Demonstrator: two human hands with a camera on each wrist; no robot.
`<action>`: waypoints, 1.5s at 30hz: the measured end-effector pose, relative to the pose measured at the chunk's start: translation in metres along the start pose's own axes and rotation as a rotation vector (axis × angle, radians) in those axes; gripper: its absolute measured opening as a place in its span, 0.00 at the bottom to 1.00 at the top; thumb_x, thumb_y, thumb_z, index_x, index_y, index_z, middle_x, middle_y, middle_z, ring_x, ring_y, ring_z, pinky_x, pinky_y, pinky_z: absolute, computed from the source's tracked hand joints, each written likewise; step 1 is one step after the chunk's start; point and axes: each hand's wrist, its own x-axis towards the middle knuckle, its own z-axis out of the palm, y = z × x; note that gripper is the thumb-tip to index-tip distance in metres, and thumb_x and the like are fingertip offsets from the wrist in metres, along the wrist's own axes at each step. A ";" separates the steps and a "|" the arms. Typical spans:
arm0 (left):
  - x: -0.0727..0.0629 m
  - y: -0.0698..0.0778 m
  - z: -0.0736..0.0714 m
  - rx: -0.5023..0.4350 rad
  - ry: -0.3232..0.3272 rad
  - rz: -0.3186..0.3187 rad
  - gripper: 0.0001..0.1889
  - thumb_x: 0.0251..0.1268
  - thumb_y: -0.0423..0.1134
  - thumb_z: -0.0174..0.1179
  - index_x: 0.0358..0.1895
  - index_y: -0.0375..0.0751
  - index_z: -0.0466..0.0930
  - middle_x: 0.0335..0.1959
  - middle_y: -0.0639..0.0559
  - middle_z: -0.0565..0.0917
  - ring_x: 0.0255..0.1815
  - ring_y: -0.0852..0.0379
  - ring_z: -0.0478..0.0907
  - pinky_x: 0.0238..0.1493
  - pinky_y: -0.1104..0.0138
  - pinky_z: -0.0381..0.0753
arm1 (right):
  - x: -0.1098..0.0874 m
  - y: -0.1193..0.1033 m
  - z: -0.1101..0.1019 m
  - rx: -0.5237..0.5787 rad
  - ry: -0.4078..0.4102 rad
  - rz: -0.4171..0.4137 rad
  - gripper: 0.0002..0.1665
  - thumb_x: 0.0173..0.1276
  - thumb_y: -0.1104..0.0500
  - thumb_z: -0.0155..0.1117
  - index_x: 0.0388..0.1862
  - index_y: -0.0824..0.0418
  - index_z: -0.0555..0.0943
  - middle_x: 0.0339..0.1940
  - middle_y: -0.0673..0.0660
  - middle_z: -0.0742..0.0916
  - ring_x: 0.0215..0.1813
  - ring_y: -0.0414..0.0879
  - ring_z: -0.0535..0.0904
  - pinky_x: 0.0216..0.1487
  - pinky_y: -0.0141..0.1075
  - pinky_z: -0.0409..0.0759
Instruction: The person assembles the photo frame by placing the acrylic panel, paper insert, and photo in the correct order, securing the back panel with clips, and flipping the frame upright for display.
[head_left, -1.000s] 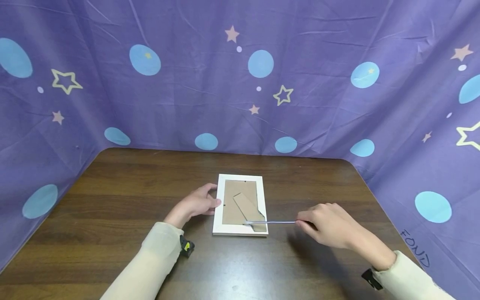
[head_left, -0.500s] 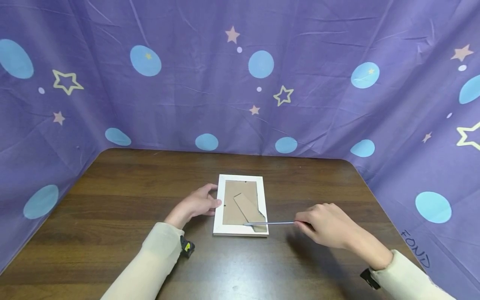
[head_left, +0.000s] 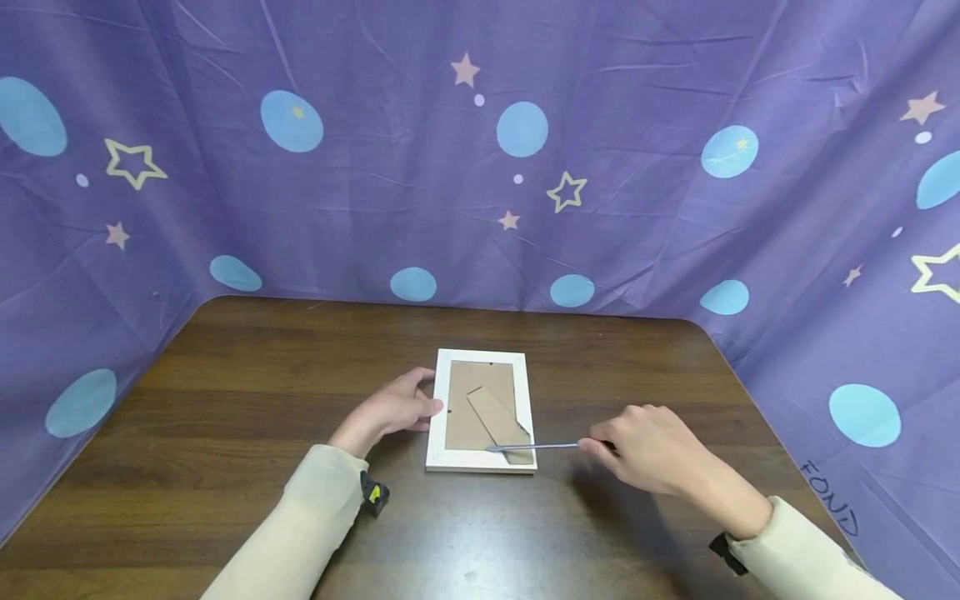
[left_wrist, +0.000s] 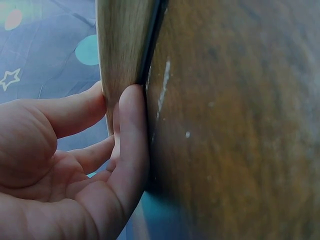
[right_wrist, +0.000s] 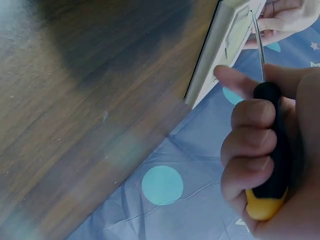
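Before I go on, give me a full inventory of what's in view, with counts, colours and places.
Picture frame: one, white, lying back side up on the table
Backing board: one, tan, inside the frame
Stand flap: one, tan, slanting across the board
Screwdriver: one, black-and-yellow handle, metal shaft, tip at the board's near edge
Table: one, brown, under the frame
Patterned cloth: purple with blue spots and stars, behind and beside the table
Lettering: "FOND", dark, on the cloth at right
Wrist devices: two, black, one at each cuff
Sleeves: two, pale, on both arms
Left hand: one, bare, holding the frame's left edge
Right hand: one, bare, gripping the screwdriver
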 end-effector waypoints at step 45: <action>0.003 0.001 -0.001 0.016 -0.025 0.017 0.33 0.70 0.27 0.58 0.75 0.31 0.55 0.39 0.36 0.77 0.37 0.47 0.80 0.42 0.60 0.88 | 0.046 0.000 -0.016 0.050 -0.602 0.317 0.32 0.70 0.28 0.51 0.36 0.52 0.87 0.34 0.48 0.87 0.42 0.50 0.84 0.47 0.55 0.84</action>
